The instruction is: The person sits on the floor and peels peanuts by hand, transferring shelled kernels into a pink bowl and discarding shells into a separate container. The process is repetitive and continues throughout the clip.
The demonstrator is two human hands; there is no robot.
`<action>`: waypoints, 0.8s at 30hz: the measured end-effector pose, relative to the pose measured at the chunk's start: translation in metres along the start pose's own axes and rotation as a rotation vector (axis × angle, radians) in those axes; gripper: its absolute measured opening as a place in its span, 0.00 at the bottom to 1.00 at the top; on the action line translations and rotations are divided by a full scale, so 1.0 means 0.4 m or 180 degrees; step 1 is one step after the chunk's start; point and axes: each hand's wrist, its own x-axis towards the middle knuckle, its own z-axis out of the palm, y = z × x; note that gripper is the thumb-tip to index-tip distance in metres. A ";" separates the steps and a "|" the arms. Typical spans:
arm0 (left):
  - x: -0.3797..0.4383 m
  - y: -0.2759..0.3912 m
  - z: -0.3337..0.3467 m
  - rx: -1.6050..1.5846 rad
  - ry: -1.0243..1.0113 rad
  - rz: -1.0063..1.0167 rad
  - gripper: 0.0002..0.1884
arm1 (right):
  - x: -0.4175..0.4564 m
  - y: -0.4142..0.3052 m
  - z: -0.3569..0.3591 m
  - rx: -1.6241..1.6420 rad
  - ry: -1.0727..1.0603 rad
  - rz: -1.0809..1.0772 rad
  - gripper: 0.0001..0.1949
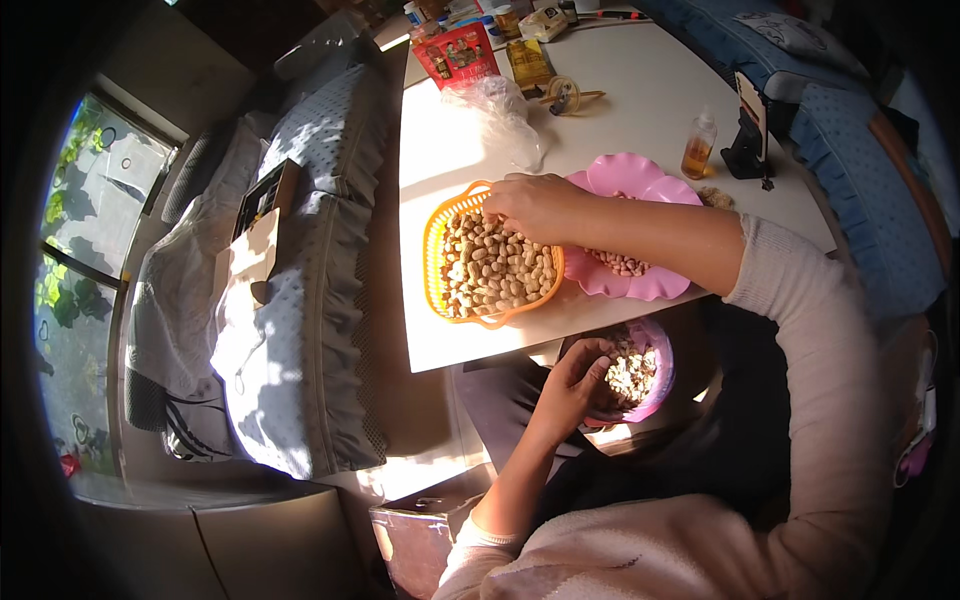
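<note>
My right hand [534,208] reaches over the far right corner of an orange plastic basket [430,262] heaped with unshelled peanuts [499,262]. Its fingertips are at the peanuts, and whether they grip one is hidden. To the right, partly under my forearm, lies a pink petal-edged plate [634,174] with shelled peanut kernels [622,262]. My left hand [581,375] is below the table edge, at the left rim of a pink bin [661,375] holding broken shells [631,375]. Its thumb and fingers are close together, and I cannot tell whether something is between them.
The white table [637,75] carries a crumpled clear plastic bag [502,120], a red pouch [457,56], a small bottle of amber liquid [698,146] and a black stand [746,142]. A cushioned sofa [292,300] stands left, a cardboard box [420,532] below.
</note>
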 end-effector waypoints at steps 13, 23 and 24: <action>-0.045 0.173 -0.045 -0.0548 0.0212 0.0131 0.22 | 0.020 0.005 0.010 0.0314 -0.0141 0.0090 0.07; 0.044 0.210 -0.043 -0.1698 0.0463 0.0714 0.12 | -0.168 -0.094 -0.128 0.2089 -0.0720 -0.0331 0.07; 0.047 0.210 -0.038 -0.1695 0.0385 0.0748 0.10 | -0.175 -0.093 -0.136 0.2051 -0.0683 -0.0341 0.07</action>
